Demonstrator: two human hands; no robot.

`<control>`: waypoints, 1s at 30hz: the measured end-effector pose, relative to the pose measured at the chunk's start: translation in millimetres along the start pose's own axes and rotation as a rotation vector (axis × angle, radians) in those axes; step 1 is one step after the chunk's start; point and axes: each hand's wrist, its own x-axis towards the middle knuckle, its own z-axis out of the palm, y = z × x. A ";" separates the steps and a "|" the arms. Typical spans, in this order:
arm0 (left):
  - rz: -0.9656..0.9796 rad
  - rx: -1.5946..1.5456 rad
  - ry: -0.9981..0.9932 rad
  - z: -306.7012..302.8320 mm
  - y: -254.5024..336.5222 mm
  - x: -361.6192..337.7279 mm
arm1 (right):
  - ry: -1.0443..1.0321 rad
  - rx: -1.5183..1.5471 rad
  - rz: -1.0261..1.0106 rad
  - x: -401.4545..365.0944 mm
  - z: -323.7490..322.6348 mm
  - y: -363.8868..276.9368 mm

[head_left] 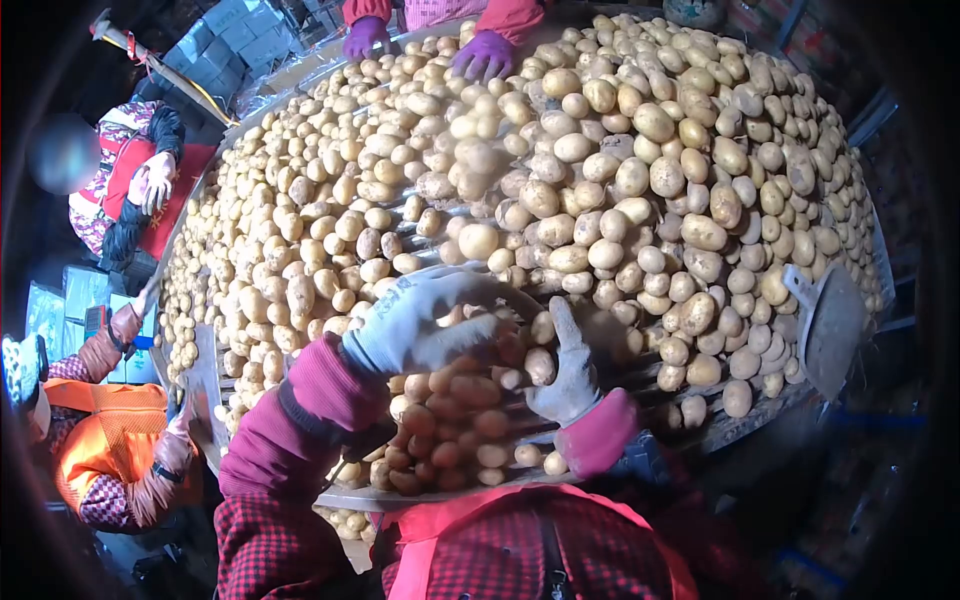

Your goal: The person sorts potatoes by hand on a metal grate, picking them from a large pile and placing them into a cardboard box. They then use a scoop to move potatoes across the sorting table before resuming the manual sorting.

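My left hand (430,322), in a pale grey knit glove, arches over the potatoes left of centre. Its fingers are loosely curved, with a gap between them and the thumb, and partly smeared by motion. To its right is my right hand (568,375), gloved alike, with a finger stretched up and the thumb apart. A potato (541,366) lies beside that hand, between finger and thumb; no firm grip shows. Below my hands, several reddish-brown, blurred potatoes (440,425) lie in shadow near my body. Dark slats (515,415) show between potatoes.
A large potato heap (640,180) covers the table. A metal scoop-like plate (832,330) stands at the right edge. Across the heap are a person's purple gloves (484,55). Two other people are at left, one in an orange vest (115,430). Wrapped blocks (235,45) stand behind.
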 end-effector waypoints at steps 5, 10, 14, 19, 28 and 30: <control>-0.234 0.276 0.285 -30.1 -48.5 42.4 | 0.008 -0.192 -0.150 21.1 -31.6 14.9; -0.359 0.736 0.211 -37.3 -195.3 81.2 | -0.062 0.142 0.054 -6.7 18.2 -15.7; -0.483 0.879 0.153 -34.0 -165.8 91.1 | -0.033 0.085 0.030 -1.5 7.7 -11.3; -0.351 0.637 0.111 -31.3 -151.1 52.3 | -0.015 0.044 -0.003 1.4 -1.3 -7.1; -0.248 0.591 -0.027 -55.5 -101.7 -33.6 | 0.011 -0.027 -0.033 0.1 -6.2 -0.8; -0.366 0.538 0.217 -53.7 -94.1 -15.5 | 0.011 -0.041 -0.039 0.5 -4.9 -0.7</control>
